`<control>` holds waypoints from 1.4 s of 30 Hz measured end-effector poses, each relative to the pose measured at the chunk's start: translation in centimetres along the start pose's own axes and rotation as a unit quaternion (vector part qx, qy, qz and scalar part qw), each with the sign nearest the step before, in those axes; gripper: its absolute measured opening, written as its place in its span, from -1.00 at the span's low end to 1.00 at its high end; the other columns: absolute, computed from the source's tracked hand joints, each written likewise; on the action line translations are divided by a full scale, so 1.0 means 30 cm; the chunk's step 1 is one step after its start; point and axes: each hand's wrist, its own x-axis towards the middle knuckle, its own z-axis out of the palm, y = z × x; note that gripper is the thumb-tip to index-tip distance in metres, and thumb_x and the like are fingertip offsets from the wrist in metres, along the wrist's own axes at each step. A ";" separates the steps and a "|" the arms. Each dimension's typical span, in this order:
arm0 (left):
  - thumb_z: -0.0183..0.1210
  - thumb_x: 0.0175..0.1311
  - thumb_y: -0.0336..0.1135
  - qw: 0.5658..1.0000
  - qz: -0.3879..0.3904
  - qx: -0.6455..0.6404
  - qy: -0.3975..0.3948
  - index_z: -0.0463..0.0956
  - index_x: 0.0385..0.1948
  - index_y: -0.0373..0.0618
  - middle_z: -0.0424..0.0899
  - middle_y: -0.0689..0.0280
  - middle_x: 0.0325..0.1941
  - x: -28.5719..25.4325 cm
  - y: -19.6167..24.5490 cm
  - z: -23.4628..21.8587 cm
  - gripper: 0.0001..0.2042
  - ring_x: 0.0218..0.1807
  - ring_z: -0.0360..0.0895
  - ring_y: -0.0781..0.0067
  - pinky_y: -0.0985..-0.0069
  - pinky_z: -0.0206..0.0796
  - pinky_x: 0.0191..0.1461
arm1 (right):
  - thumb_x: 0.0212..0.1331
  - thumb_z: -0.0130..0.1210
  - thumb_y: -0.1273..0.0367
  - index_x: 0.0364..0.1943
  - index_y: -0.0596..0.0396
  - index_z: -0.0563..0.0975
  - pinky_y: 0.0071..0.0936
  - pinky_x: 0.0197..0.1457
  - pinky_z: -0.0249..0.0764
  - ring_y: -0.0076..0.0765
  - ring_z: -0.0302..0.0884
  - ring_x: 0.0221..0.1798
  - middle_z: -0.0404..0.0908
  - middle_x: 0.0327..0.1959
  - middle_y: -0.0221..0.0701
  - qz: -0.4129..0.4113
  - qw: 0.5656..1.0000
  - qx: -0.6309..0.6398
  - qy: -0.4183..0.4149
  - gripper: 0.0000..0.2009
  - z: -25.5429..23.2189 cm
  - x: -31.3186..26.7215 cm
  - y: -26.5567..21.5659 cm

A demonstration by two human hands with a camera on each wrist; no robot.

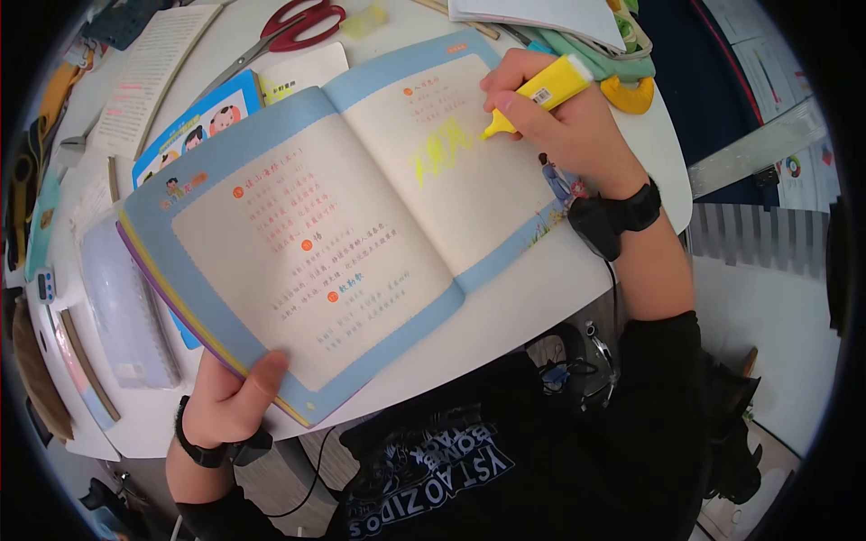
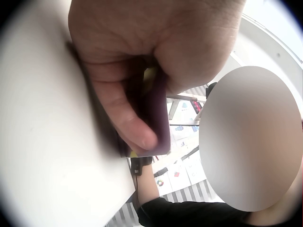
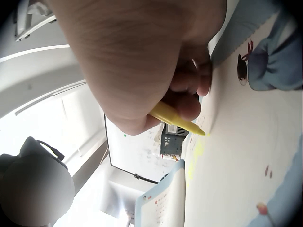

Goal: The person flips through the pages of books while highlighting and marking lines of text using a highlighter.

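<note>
An open book (image 1: 397, 225) with blue page borders lies tilted on the white table in the head view. My left hand (image 1: 236, 397) grips its lower left corner, thumb on top of the page and fingers underneath. In the left wrist view, that hand (image 2: 142, 71) curls round the book's purple cover edge (image 2: 161, 118). My right hand (image 1: 577, 126) holds a yellow highlighter (image 1: 550, 90) over the right page. The highlighter's tip is right at a bright yellow scribble (image 1: 442, 153). In the right wrist view, the highlighter (image 3: 173, 116) points at the paper from between the fingers of my right hand (image 3: 147, 61).
Beyond the book lie red-handled scissors (image 1: 302, 25), a printed book (image 1: 153, 68) and a blue picture book (image 1: 207, 122) partly under the open one. A green pouch (image 1: 622, 63) sits past the right hand. A clear plastic case (image 1: 126, 307) is at the left.
</note>
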 end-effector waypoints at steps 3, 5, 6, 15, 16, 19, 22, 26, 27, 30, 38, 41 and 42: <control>0.10 0.49 -0.47 1.000 0.023 0.018 -0.003 0.29 0.39 -0.38 0.56 0.16 0.32 0.011 0.003 0.002 -0.53 0.31 0.45 0.40 0.38 0.28 0.39 | 0.38 0.22 0.31 -0.24 0.07 0.63 -0.64 -0.30 0.40 -0.68 0.50 -0.37 0.62 -0.38 -0.53 -0.010 0.997 0.054 0.055 -0.87 0.017 0.014 -0.006; 0.10 0.50 -0.47 0.999 0.027 0.024 -0.004 0.29 0.39 -0.38 0.57 0.17 0.32 0.008 -0.003 0.002 -0.53 0.30 0.45 0.41 0.38 0.29 0.38 | 0.38 0.22 0.31 -0.24 0.07 0.63 -0.65 -0.28 0.41 -0.68 0.50 -0.37 0.63 -0.37 -0.53 -0.004 0.994 0.077 0.079 -0.87 0.027 0.012 -0.001; 0.10 0.50 -0.47 1.000 0.019 0.010 -0.011 0.28 0.40 -0.38 0.57 0.17 0.32 0.002 -0.008 -0.005 -0.52 0.30 0.45 0.41 0.38 0.29 0.38 | 0.37 0.22 0.32 -0.24 0.07 0.63 -0.65 -0.28 0.42 -0.68 0.49 -0.37 0.62 -0.38 -0.53 0.005 0.997 0.045 0.063 -0.87 0.020 0.009 0.002; 0.10 0.49 -0.49 1.000 0.019 0.006 -0.005 0.28 0.39 -0.37 0.55 0.17 0.33 0.005 -0.005 -0.003 -0.53 0.32 0.43 0.41 0.39 0.27 0.40 | 0.36 0.23 0.33 -0.25 0.06 0.62 -0.61 -0.33 0.36 -0.67 0.40 -0.40 0.60 -0.40 -0.57 -0.029 0.999 -0.033 0.006 -0.89 -0.014 0.004 0.020; 0.09 0.49 -0.49 1.000 0.018 0.014 -0.003 0.28 0.39 -0.37 0.54 0.17 0.34 0.008 -0.007 -0.003 -0.53 0.33 0.43 0.41 0.39 0.27 0.40 | 0.37 0.23 0.33 -0.25 0.06 0.62 -0.60 -0.33 0.34 -0.67 0.39 -0.39 0.60 -0.38 -0.56 -0.029 0.999 -0.044 0.008 -0.88 -0.015 0.005 0.025; 0.09 0.50 -0.48 1.000 -0.002 0.002 -0.001 0.28 0.40 -0.38 0.53 0.17 0.36 -0.001 -0.014 -0.006 -0.52 0.34 0.42 0.40 0.39 0.27 0.40 | 0.40 0.23 0.30 -0.24 0.05 0.61 -0.59 -0.31 0.33 -0.65 0.38 -0.38 0.58 -0.38 -0.55 -0.035 0.996 -0.023 0.079 -0.86 0.024 0.025 0.016; 0.14 0.50 -0.41 0.999 -0.006 -0.012 0.032 0.37 0.35 -0.32 0.62 0.29 0.22 -0.001 -0.003 0.016 -0.56 0.19 0.48 0.49 0.45 0.34 0.28 | 0.41 0.24 0.28 -0.21 0.04 0.61 -0.58 -0.29 0.33 -0.63 0.38 -0.37 0.58 -0.39 -0.56 -0.050 0.996 -0.058 0.053 -0.85 0.009 0.018 0.026; 0.14 0.50 -0.40 1.000 -0.003 -0.004 0.026 0.37 0.36 -0.32 0.61 0.29 0.23 0.002 -0.001 0.011 -0.56 0.20 0.48 0.49 0.44 0.33 0.29 | 0.40 0.23 0.29 -0.22 0.03 0.61 -0.59 -0.29 0.33 -0.63 0.38 -0.37 0.57 -0.39 -0.56 -0.060 0.995 -0.035 0.065 -0.87 -0.001 0.017 0.025; 0.15 0.50 -0.40 1.000 0.004 -0.002 0.025 0.36 0.36 -0.32 0.60 0.29 0.24 0.001 -0.006 0.009 -0.56 0.22 0.48 0.48 0.44 0.33 0.30 | 0.40 0.23 0.30 -0.22 0.04 0.61 -0.59 -0.29 0.33 -0.63 0.37 -0.37 0.56 -0.39 -0.56 -0.039 0.998 -0.042 0.034 -0.87 -0.011 0.009 0.018; 0.15 0.51 -0.39 1.000 0.008 0.003 0.023 0.36 0.37 -0.31 0.60 0.29 0.25 0.006 -0.008 0.002 -0.55 0.23 0.47 0.48 0.42 0.31 0.33 | 0.38 0.22 0.32 -0.23 0.06 0.61 -0.59 -0.31 0.33 -0.64 0.37 -0.38 0.55 -0.41 -0.56 -0.037 0.997 -0.060 0.029 -0.88 -0.020 0.017 0.033; 0.19 0.51 -0.34 0.999 -0.010 -0.015 0.037 0.36 0.37 -0.30 0.59 0.28 0.27 -0.005 -0.012 0.005 -0.53 0.25 0.46 0.47 0.42 0.29 0.34 | 0.38 0.19 0.34 -0.26 0.06 0.60 -0.58 -0.34 0.33 -0.64 0.37 -0.42 0.53 -0.48 -0.56 -0.072 0.996 -0.043 0.039 -0.89 -0.002 0.015 0.030; 0.19 0.51 -0.33 1.000 -0.014 0.002 0.017 0.35 0.38 -0.30 0.59 0.28 0.28 0.000 -0.013 -0.004 -0.52 0.26 0.46 0.47 0.42 0.29 0.35 | 0.38 0.19 0.34 -0.30 0.08 0.59 -0.59 -0.34 0.34 -0.65 0.38 -0.42 0.55 -0.47 -0.55 -0.077 0.993 -0.063 0.066 -0.87 -0.019 0.019 0.044; 0.19 0.51 -0.34 1.000 -0.002 0.001 0.023 0.35 0.38 -0.29 0.59 0.29 0.28 0.002 -0.011 0.002 -0.53 0.25 0.46 0.47 0.42 0.29 0.35 | 0.40 0.17 0.37 -0.25 0.09 0.60 -0.57 -0.18 0.41 -0.60 0.45 -0.31 0.58 -0.36 -0.51 -0.034 0.996 -0.078 -0.003 -0.89 -0.049 0.009 0.044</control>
